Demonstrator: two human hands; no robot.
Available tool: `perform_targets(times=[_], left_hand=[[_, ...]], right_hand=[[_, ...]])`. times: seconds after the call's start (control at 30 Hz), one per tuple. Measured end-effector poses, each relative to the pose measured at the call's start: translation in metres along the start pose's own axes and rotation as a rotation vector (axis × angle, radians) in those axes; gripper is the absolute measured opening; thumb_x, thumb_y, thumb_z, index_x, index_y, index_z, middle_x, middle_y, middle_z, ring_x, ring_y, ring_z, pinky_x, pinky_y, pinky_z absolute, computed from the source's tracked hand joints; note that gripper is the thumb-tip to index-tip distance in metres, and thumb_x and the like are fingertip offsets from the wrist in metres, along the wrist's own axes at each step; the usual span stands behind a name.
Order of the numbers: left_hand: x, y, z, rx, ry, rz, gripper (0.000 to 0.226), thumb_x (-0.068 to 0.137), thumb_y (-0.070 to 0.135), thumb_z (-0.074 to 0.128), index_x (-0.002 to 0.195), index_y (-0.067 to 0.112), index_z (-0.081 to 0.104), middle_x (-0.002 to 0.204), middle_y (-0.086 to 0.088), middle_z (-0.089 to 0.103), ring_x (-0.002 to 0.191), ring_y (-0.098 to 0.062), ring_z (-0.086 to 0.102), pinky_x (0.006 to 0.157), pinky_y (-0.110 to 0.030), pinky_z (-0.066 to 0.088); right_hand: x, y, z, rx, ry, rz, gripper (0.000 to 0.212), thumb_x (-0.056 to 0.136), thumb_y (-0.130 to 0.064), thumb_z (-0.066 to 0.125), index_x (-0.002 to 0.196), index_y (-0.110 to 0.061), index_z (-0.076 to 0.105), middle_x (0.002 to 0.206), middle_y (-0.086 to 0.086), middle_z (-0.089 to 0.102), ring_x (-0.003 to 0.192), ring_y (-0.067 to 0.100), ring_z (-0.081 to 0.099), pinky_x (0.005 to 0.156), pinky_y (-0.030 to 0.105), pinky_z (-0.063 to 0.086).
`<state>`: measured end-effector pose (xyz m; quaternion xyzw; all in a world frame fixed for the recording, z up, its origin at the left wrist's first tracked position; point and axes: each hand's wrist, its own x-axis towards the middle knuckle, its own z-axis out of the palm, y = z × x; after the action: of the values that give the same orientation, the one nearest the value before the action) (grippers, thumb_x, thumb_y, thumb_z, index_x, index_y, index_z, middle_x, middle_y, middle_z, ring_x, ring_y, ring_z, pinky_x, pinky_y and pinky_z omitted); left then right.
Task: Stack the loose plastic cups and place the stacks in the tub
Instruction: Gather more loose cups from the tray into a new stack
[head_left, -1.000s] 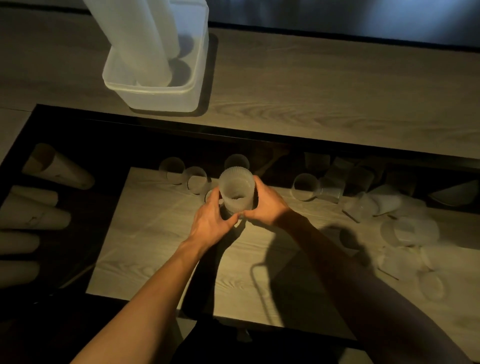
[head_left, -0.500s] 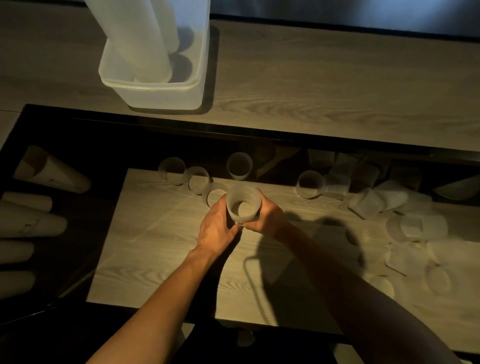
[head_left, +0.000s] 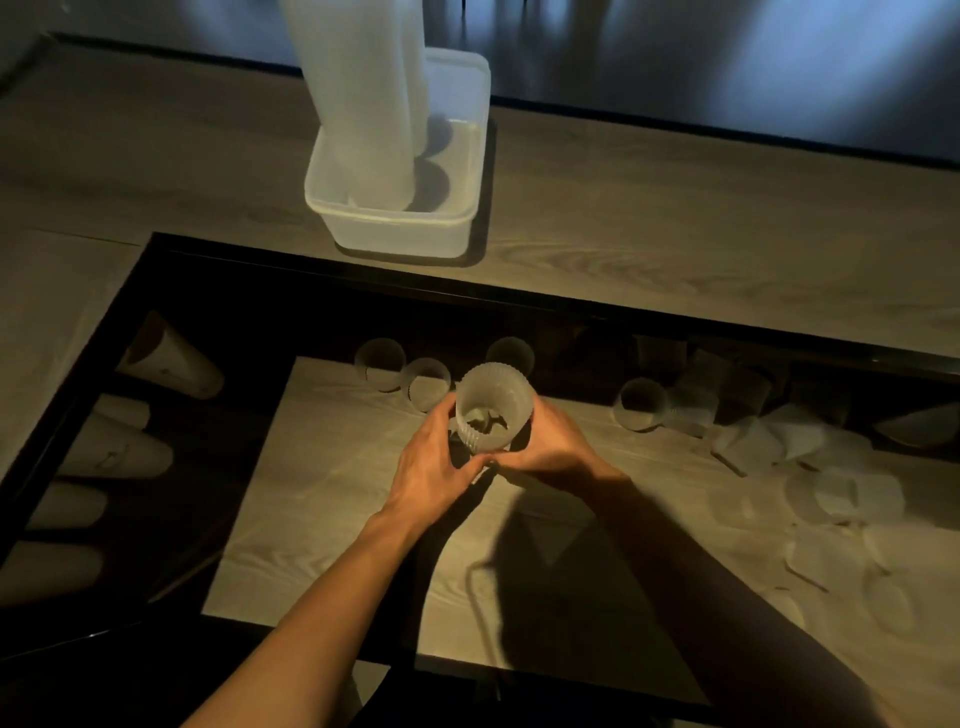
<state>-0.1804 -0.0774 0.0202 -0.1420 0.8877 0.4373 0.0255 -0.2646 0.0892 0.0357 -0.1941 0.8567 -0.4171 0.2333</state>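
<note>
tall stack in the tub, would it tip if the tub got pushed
Probably tippy: the tall stack rises far above the low wall of the tub, which braces only its base. Likely light, since it looks like thin see-through plastic, so a sudden shove could topple it.

Frosted, ribbed translucent plastic cup (head_left: 493, 410); smooth milky translucent plastic tub (head_left: 400, 228) in the upper centre; matt grey wood-grain tabletop (head_left: 675, 228); glossy black glass panel (head_left: 260, 322).

Cup (head_left: 493, 410): clear, ribbed, was upright, held up.
Loose cups (head_left: 852, 499): lay tipped over, scattered on the right.
Tub (head_left: 400, 236): clear, had tall stacks (head_left: 363, 104) standing inside.
</note>
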Motion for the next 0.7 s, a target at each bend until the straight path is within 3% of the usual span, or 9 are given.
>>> perform_targets(times=[0.07,0.13,0.2,0.33,0.4,0.5,0.63,0.7], left_hand=[[0.002,-0.003,-0.010,-0.008,0.022,0.012,0.092,0.076,0.033,0.086,0.147,0.030,0.028,0.141,0.003,0.052,0.124,-0.008,0.052,0.100,-0.029,0.048],[0.004,-0.005,-0.019,-0.018,0.030,0.021,0.092,0.077,0.031,0.086,0.148,0.028,0.029,0.140,0.003,0.052,0.118,-0.003,0.049,0.098,-0.026,0.046],[0.007,-0.010,-0.026,-0.030,0.025,0.017,0.092,0.077,0.030,0.086,0.149,0.026,0.029,0.143,0.002,0.051,0.121,-0.005,0.050,0.101,-0.030,0.048],[0.015,-0.020,-0.028,-0.049,-0.027,-0.005,0.094,0.077,0.031,0.086,0.150,0.031,0.027,0.148,0.003,0.047,0.132,-0.013,0.050,0.108,-0.039,0.047],[0.019,-0.024,-0.027,-0.067,-0.053,-0.016,0.092,0.077,0.031,0.085,0.149,0.035,0.027,0.148,0.004,0.047,0.132,-0.012,0.049,0.108,-0.041,0.047],[0.025,-0.028,-0.025,-0.075,-0.070,-0.020,0.090,0.079,0.026,0.084,0.149,0.034,0.027,0.148,0.003,0.047,0.134,-0.012,0.048,0.109,-0.041,0.046],[0.030,-0.029,-0.025,-0.085,-0.084,-0.006,0.090,0.079,0.026,0.084,0.149,0.034,0.027,0.149,0.004,0.046,0.133,-0.011,0.048,0.108,-0.033,0.043],[0.032,-0.030,-0.025,-0.082,-0.087,0.008,0.090,0.079,0.026,0.084,0.148,0.035,0.027,0.148,0.004,0.047,0.133,-0.011,0.049,0.108,-0.036,0.045]], right_hand=[[0.007,-0.010,0.004,-0.024,-0.017,-0.023,0.092,0.071,-0.032,0.090,0.147,-0.029,0.038,0.138,-0.008,0.054,0.121,0.005,0.049,0.098,0.022,0.043],[0.012,-0.016,0.009,-0.025,-0.017,-0.034,0.092,0.071,-0.031,0.089,0.147,-0.031,0.037,0.139,-0.007,0.054,0.120,0.002,0.048,0.095,0.020,0.042],[0.017,-0.020,0.016,-0.014,-0.016,-0.031,0.093,0.070,-0.031,0.089,0.147,-0.033,0.036,0.138,-0.009,0.054,0.119,0.001,0.050,0.092,0.018,0.043],[0.023,-0.018,0.028,0.050,-0.009,0.025,0.098,0.067,-0.034,0.089,0.148,-0.035,0.035,0.132,-0.011,0.057,0.117,0.007,0.058,0.092,0.032,0.057],[0.027,-0.014,0.032,0.075,-0.008,0.048,0.097,0.065,-0.033,0.090,0.147,-0.035,0.036,0.131,-0.012,0.058,0.118,0.006,0.058,0.096,0.035,0.056],[0.032,-0.010,0.035,0.084,0.003,0.080,0.097,0.067,-0.025,0.089,0.148,-0.028,0.036,0.132,-0.007,0.057,0.121,0.011,0.055,0.100,0.035,0.052],[0.037,-0.007,0.033,0.130,0.012,0.110,0.098,0.067,-0.016,0.089,0.149,-0.025,0.036,0.131,-0.006,0.054,0.123,0.014,0.053,0.088,0.021,0.049],[0.039,-0.007,0.031,0.147,0.017,0.117,0.100,0.065,-0.016,0.091,0.149,-0.024,0.036,0.134,-0.006,0.054,0.126,0.012,0.050,0.095,0.025,0.047]])
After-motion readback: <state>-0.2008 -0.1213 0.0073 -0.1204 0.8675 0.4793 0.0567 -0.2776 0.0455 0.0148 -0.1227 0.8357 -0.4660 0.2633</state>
